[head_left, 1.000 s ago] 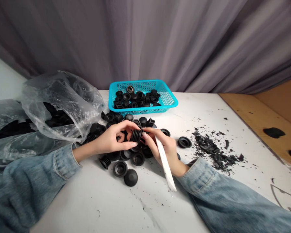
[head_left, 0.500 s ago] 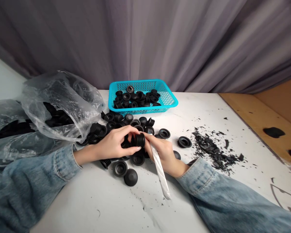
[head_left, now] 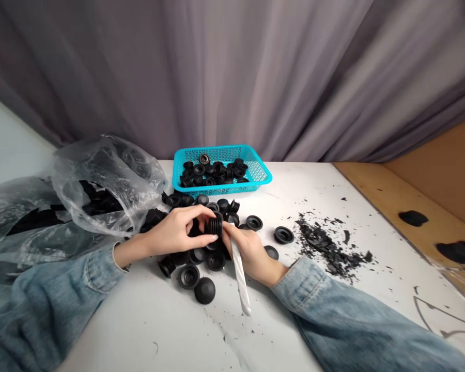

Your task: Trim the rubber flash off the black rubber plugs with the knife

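Observation:
My left hand (head_left: 176,230) pinches a black ribbed plug (head_left: 213,227) between thumb and fingers, its ribs turned towards the right. Close against it, my right hand (head_left: 251,253) grips a slim tool with a white-wrapped handle (head_left: 239,276). The handle slants down towards me, and a small grey tip shows at its upper end near the plug. Whether the tip touches the plug I cannot tell. Under and around both hands lies a heap of similar black plugs (head_left: 188,277), some cup side up, one domed plug (head_left: 205,290) nearest me.
Behind the heap stands a blue basket (head_left: 261,178) holding more plugs. A clear plastic bag (head_left: 101,155) with black pieces lies at left. Black shavings (head_left: 325,243) are scattered on the white table (head_left: 170,336) at right, beside a brown board (head_left: 375,191) bearing black pieces. A grey curtain hangs behind.
The whole view has shifted, so the table things sit slightly lower and those at right further left. Both hands keep their hold on the plug and the tool.

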The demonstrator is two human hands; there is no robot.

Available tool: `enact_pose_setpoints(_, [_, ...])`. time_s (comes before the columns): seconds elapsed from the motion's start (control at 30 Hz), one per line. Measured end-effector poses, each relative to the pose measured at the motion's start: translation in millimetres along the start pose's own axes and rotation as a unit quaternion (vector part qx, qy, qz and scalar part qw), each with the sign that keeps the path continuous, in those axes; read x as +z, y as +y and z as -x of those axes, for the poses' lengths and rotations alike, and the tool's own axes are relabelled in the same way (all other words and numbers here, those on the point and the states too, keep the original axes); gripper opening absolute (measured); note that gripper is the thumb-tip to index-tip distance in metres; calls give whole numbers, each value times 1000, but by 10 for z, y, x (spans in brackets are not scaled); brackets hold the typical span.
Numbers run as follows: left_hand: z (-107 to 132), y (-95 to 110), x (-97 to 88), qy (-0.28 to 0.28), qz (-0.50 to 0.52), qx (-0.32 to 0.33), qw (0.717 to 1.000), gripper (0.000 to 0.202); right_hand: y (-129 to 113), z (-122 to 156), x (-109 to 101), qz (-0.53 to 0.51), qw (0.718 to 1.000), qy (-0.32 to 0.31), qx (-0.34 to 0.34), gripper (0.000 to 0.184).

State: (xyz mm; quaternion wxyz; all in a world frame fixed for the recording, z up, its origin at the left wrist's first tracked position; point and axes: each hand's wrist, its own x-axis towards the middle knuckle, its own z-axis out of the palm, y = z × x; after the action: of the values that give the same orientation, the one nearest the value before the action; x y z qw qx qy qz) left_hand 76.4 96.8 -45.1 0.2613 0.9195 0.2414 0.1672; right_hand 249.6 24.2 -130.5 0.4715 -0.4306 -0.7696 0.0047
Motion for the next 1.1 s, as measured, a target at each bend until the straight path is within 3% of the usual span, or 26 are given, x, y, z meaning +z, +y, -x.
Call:
enact_pose_setpoints(0.17, [-515, -45, -424, 68, -130, -41, 988, 35, -12, -38, 61, 11, 1000, 21, -21, 20])
enact_pose_setpoints(0.23, [-788, -136, -539, 50, -241, -67, 967, 37, -28, -55, 71, 19, 999, 24, -34, 20])
enact_pose_setpoints(0.33, [-1016, -232, -586, 31, -287, -64, 955, 45, -70, -83, 65, 30, 997, 24, -62, 21])
enact_pose_setpoints(0.43, [-934, -185, -484, -28, -300, -13, 954, 38, -111, -106, 51, 38, 995, 26, -91, 21])
enact_pose_setpoints(0.53, [-688, -48, -345, -124, -289, 44, 948, 16, -131, -112, 43, 44, 992, 35, -114, 22])
enact_pose_setpoints(0.63, [-498, 48, -285, -174, -278, 66, 942, 12, -131, -104, 42, 51, 989, 47, -131, 23])
enact_pose_setpoints(0.73, [-469, 56, -294, -176, -274, 59, 944, 15, -130, -99, 42, 59, 986, 50, -148, 24])
enact_pose_setpoints(0.87, [-630, 33, -248, -156, -259, 39, 952, 21, -135, -107, 44, 67, 983, 48, -161, 23])
enact_pose_setpoints(1.1, [-949, 124, 179, -128, -253, -84, 955, 22, -170, -101, 2, 76, 974, 67, -201, 33])
